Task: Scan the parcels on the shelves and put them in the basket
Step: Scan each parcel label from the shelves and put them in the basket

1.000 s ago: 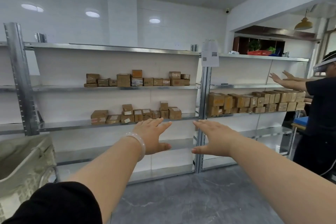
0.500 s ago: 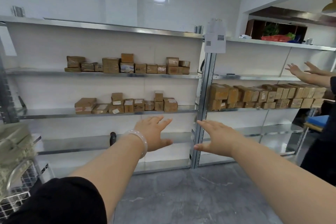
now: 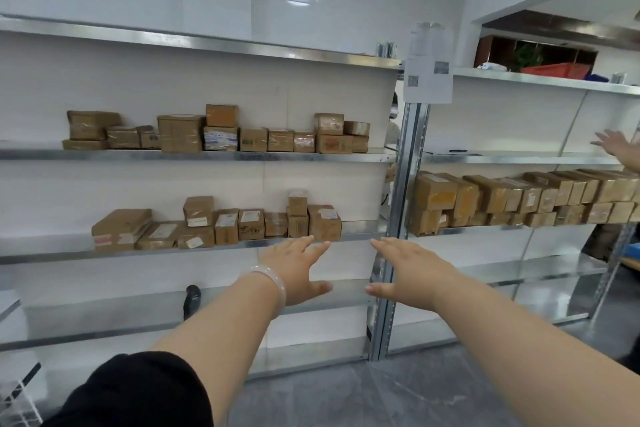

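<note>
Both hands reach toward the shelved parcels, spread flat and holding nothing.

The left hand (image 3: 298,270), with a pale bangle (image 3: 273,282) at the wrist, and the right hand (image 3: 412,274) are palm-down with straight fingers. Just above the left fingertips, brown taped cardboard parcels (image 3: 214,227) run left to right along a metal shelf (image 3: 52,255). A second row (image 3: 214,132) sits higher, and a third row (image 3: 519,198) lies up and right of the right hand. Their white labels are too blurred to read.
</note>
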Demonstrator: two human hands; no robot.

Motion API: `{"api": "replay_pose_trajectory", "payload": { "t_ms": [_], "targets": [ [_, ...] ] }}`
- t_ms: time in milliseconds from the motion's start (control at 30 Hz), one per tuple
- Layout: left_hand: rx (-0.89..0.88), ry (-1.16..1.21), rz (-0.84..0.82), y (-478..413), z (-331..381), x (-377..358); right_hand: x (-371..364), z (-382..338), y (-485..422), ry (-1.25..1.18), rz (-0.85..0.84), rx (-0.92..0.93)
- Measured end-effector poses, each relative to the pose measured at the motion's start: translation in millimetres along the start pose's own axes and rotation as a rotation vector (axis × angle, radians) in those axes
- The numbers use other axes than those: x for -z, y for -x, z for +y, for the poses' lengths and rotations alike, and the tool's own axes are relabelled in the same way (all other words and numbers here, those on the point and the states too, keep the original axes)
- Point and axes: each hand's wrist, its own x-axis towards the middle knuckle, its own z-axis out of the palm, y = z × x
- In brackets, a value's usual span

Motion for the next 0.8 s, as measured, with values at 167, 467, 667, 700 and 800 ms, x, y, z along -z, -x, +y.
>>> {"api": "replay_pose_trajectory", "payload": {
  "t_ms": [167, 467, 667, 700, 800],
  "targets": [
    [-0.016, 0.032, -0.043, -83.3, -19.4, -20.1, -27.7, 23.8, -74.5, -0.014, -0.066, 0.01],
    [0.024, 0.073, -0.077, -234.5, -33.3, -66.2, -65.5, 111.6, -216.6, -0.037, -0.099, 0.019],
    [0.127, 0.152, -0.097, -345.7, -36.0, -86.0, -83.4, 183.4, -322.7, -0.063, -0.18, 0.045],
    [0.148, 0.157, -0.087, -362.6, -38.2, -88.4, -83.5, 193.9, -341.4, -0.072, -0.175, 0.05],
    [0.2, 0.189, -0.094, -402.3, -47.3, -102.0, -91.3, 217.4, -392.1, -0.124, -0.164, 0.041]
  ]
}}
